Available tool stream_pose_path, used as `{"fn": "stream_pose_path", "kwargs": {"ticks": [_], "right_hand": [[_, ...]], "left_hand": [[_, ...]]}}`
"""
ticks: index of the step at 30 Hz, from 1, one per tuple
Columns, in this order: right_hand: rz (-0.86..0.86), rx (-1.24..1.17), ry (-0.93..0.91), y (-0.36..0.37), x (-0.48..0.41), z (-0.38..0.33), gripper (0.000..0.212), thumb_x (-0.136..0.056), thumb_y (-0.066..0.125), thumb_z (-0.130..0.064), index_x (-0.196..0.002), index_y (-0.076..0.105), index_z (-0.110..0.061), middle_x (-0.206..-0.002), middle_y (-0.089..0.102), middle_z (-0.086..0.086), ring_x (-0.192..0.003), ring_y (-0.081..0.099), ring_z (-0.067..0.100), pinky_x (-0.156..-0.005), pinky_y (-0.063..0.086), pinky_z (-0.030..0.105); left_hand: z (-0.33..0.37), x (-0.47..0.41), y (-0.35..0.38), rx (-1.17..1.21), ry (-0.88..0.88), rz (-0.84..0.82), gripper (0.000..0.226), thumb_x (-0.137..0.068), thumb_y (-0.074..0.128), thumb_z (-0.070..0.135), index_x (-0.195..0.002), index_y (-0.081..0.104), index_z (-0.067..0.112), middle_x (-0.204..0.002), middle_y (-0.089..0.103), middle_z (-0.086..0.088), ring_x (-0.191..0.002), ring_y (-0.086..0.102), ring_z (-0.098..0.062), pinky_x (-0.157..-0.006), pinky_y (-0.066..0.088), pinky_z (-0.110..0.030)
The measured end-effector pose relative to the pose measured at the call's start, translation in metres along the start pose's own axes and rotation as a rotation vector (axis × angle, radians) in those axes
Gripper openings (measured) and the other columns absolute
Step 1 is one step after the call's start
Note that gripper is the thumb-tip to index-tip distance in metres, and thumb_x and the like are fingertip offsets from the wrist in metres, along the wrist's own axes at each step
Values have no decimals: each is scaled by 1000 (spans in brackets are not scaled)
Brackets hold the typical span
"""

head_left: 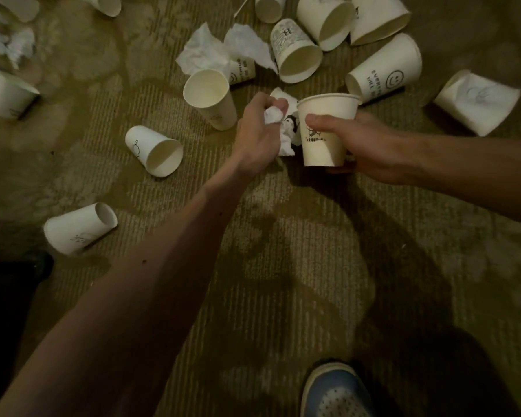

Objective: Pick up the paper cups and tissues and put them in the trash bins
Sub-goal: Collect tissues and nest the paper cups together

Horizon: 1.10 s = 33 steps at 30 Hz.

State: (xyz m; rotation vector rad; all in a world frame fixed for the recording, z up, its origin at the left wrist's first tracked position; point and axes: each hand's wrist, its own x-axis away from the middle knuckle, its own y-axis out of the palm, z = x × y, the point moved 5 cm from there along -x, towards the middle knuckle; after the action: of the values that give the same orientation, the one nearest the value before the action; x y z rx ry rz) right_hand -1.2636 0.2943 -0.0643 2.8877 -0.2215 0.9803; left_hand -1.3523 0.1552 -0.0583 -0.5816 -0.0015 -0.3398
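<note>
Left hand (257, 130): fingers curled tight round a crumpled white tissue (272, 114), part of it hanging below the fist. Right hand (364, 145): clamped on a white paper cup with small black print (324, 130), which is upright with its mouth up, thumb across the front wall, fingers behind. Tissue and cup are just beside each other; cannot tell if they touch. Both are held above the olive patterned carpet (283, 236).

Other white paper cups lie on their sides all around. A smiley-face cup (385, 70) lies beyond the right hand. A plain cup (154, 150) lies left of the left hand. A loose wad of white tissues (205, 51) lies farther off, against some cups. A blue perforated shoe (337, 389) is at the bottom edge.
</note>
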Motion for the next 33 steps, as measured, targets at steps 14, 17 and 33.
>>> {"fn": "stream_pose_path", "kwargs": {"ticks": [14, 17, 33], "right_hand": [[97, 55, -94, -130, 162, -28, 59, -56, 68, -62, -104, 64, -28, -91, 76, -2, -80, 74, 15, -68, 58, 36], [239, 28, -84, -182, 221, -32, 69, -39, 70, -62, -94, 68, -21, -81, 77, 3, -69, 74, 19, -68, 55, 36], [1163, -414, -353, -430, 671, 42, 46, -107, 24, -16, -122, 52, 17, -129, 57, 29, -91, 55, -11, -88, 35, 8]], "left_hand": [[141, 70, 74, 166, 122, -195, 23, -99, 54, 34, -84, 63, 20, -79, 68, 7, -72, 64, 2, -63, 46, -16], [203, 93, 114, 132, 208, -293, 24, -96, 56, 34, -85, 65, 15, -74, 69, 2, -68, 64, -10, -60, 51, -28], [589, 379, 340, 242, 950, -1057, 33, -89, 55, 36, -65, 62, 15, -56, 66, 5, -42, 59, -7, -35, 43, -22]]}}
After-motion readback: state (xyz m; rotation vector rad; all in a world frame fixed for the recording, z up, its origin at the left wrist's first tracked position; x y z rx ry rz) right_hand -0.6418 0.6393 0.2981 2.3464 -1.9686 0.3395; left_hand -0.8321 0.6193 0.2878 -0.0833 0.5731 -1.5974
